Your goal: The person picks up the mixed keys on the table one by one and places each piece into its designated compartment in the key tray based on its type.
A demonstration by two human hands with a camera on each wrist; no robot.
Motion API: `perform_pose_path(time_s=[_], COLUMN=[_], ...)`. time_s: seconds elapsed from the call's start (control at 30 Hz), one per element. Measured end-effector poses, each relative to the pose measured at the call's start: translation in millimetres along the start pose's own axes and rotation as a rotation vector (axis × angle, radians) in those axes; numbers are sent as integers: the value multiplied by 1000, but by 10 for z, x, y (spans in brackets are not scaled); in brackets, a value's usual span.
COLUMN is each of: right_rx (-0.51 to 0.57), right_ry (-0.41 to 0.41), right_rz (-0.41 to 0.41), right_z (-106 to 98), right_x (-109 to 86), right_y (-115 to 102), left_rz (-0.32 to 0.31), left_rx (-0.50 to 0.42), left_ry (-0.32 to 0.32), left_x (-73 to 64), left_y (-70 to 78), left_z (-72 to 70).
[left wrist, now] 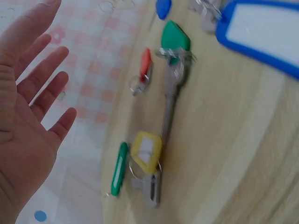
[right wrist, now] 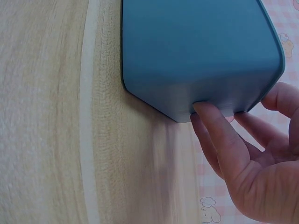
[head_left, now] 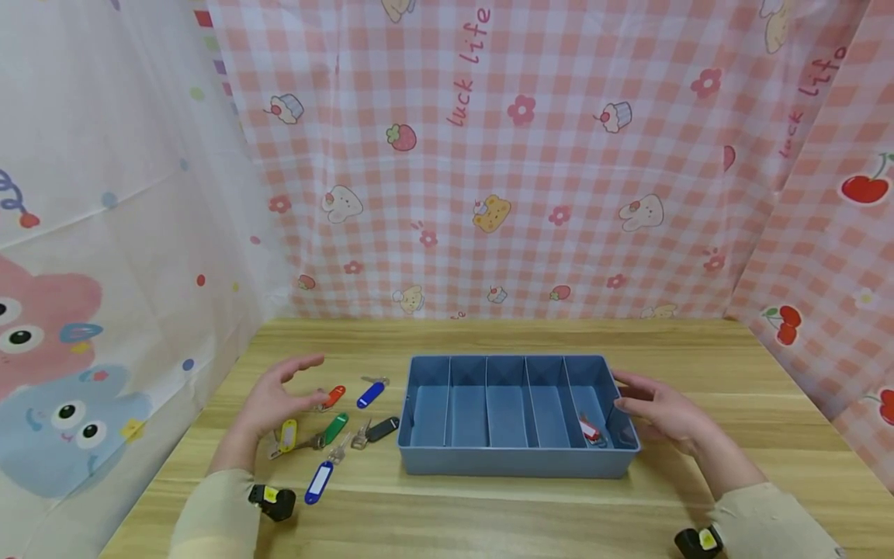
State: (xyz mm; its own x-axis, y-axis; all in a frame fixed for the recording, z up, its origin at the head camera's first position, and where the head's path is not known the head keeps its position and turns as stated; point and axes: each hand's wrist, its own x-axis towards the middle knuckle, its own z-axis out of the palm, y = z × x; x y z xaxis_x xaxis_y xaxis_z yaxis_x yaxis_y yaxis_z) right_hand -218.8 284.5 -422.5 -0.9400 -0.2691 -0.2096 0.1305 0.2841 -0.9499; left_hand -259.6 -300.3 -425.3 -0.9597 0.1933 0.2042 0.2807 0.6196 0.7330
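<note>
My left hand (head_left: 279, 400) hovers above the loose keys with its fingers spread and nothing held. Nearest to it lie an orange-red key tag (head_left: 337, 397) and a yellow key tag (head_left: 289, 435). A green key tag (head_left: 335, 429), a black key tag (head_left: 382, 429) and two blue key tags, one farther back (head_left: 371, 394) and one in front (head_left: 319, 481), lie close by with keys attached. With my right hand (head_left: 663, 411) I grip the right end of a blue divided box (head_left: 517, 462), thumb over the rim. A red key tag (head_left: 590, 428) rests in its rightmost compartment.
In the left wrist view another green key tag (left wrist: 119, 169) lies beside the yellow one. Thin dividers split the box into several compartments. A wooden table (head_left: 489, 516) carries everything, with a pink checked cloth (head_left: 531, 171) hanging behind it.
</note>
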Motion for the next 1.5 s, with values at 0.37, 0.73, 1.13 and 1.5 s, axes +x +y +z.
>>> perform_pose_path(time_s=[0.37, 0.73, 1.13, 1.5], right_rx=[12, 11, 13, 3], right_ry=[3, 4, -13, 2], right_rz=[-2, 4, -13, -9], right_z=[1, 1, -2, 0], right_x=[-2, 4, 9, 2], right_y=[1, 7, 21, 13], left_rz=[-67, -122, -160, -166], left_rx=[33, 30, 8, 26], left_ry=[-25, -73, -106, -111], left_x=[-8, 9, 7, 23], left_y=[-137, -264, -350, -366], left_z=[-47, -45, -1, 41])
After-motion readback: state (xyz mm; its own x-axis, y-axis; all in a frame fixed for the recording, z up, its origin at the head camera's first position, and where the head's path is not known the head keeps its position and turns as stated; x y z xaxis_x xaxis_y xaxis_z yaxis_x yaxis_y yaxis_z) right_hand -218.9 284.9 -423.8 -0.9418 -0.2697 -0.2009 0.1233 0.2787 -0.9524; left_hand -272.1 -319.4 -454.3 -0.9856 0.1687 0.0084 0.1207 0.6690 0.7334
